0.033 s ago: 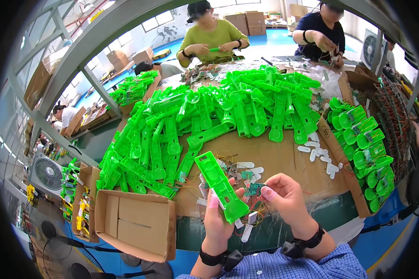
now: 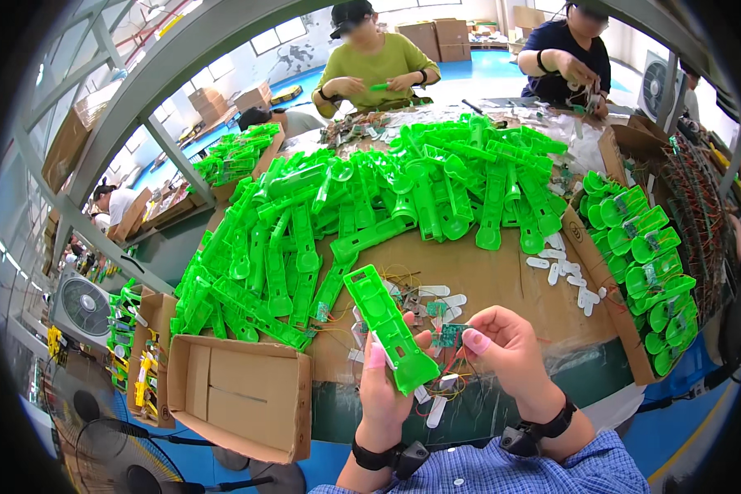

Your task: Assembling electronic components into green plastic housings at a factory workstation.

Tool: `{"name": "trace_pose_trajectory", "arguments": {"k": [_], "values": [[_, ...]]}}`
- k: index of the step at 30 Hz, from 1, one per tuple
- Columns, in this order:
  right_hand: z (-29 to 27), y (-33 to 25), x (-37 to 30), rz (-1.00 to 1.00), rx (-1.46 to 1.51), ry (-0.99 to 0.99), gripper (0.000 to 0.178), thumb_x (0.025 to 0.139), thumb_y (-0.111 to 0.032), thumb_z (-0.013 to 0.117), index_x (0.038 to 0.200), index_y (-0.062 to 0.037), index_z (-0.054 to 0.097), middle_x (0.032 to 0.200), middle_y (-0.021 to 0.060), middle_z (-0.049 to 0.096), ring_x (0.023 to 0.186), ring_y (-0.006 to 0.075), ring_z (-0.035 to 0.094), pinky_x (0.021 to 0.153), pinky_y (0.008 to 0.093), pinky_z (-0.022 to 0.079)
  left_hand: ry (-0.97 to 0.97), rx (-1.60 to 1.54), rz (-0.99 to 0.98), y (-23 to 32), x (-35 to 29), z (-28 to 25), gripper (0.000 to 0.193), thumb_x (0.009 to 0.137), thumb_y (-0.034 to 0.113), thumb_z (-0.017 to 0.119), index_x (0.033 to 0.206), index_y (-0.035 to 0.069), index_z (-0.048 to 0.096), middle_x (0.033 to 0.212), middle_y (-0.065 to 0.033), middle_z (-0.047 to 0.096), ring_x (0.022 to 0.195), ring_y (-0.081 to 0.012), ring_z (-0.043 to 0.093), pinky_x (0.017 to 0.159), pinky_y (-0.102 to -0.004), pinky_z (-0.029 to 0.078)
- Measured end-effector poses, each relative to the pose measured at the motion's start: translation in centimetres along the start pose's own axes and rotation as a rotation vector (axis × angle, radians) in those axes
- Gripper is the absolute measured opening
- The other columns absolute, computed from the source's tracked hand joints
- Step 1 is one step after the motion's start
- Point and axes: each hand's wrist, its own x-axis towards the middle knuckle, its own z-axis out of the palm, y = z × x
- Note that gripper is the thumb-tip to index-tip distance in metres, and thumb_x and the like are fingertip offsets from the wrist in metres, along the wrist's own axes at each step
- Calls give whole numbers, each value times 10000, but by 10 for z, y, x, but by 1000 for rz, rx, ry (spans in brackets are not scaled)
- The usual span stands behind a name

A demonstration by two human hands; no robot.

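Observation:
A long green plastic housing (image 2: 389,329), its hollow inner side up, is gripped in my left hand (image 2: 379,391). My right hand (image 2: 509,350) pinches a small green circuit board (image 2: 448,335) between thumb and fingers, just right of the housing and apart from it. Red and other thin wires trail down from the board. Beneath both hands lies a loose cluster of white plastic strips (image 2: 436,412), wires and further small boards (image 2: 436,309). Whether my left fingertips touch the pinched board I cannot tell.
A large heap of green housings (image 2: 420,193) covers the far side of the cardboard-topped bench. An open cardboard box (image 2: 239,395) sits at the near left. White strips (image 2: 584,296) and a box of green housings with boards (image 2: 650,247) are at right. Two co-workers (image 2: 379,62) work opposite.
My hands and the green housing have hardly moved; the pinched board has shifted very slightly. Across the bench, the co-workers' hands have moved a little.

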Motion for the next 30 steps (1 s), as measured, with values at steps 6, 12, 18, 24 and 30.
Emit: {"name": "trace_pose_trajectory", "arguments": {"k": [6,12,18,24,30], "values": [[3,-7,-1,58,67,-36,202,824,-98,596,978,25,551,825,49,606,687,65,559,603,189,445,-11,104,78,7,-3,8,490,930,359,304,1310,50,285,1267,-155,411,996,-232,530,785,-351,483],[3,-10,-4,46,74,-61,185,837,-85,576,978,32,550,855,66,615,745,75,577,646,195,467,-121,146,76,9,-6,7,550,907,381,381,1322,49,239,1286,-171,385,992,-238,540,758,-339,492],[15,-17,-10,44,40,-64,179,837,-62,567,978,46,542,863,81,619,731,89,593,657,198,491,-99,165,79,8,-12,20,525,918,389,315,1310,44,266,1285,-204,377,976,-251,544,764,-347,493],[26,-6,-21,-144,-271,-48,152,802,-59,610,922,34,591,795,64,613,628,66,583,543,184,467,-242,25,39,6,-13,21,526,919,271,338,1361,56,153,1329,-230,306,1122,-331,458,921,-438,400],[30,-4,-21,-285,-478,-40,144,771,-59,639,892,14,610,738,71,597,583,81,576,509,197,459,-248,66,57,5,-15,22,524,917,239,326,1365,47,135,1337,-234,296,1134,-331,448,950,-435,371]]}}
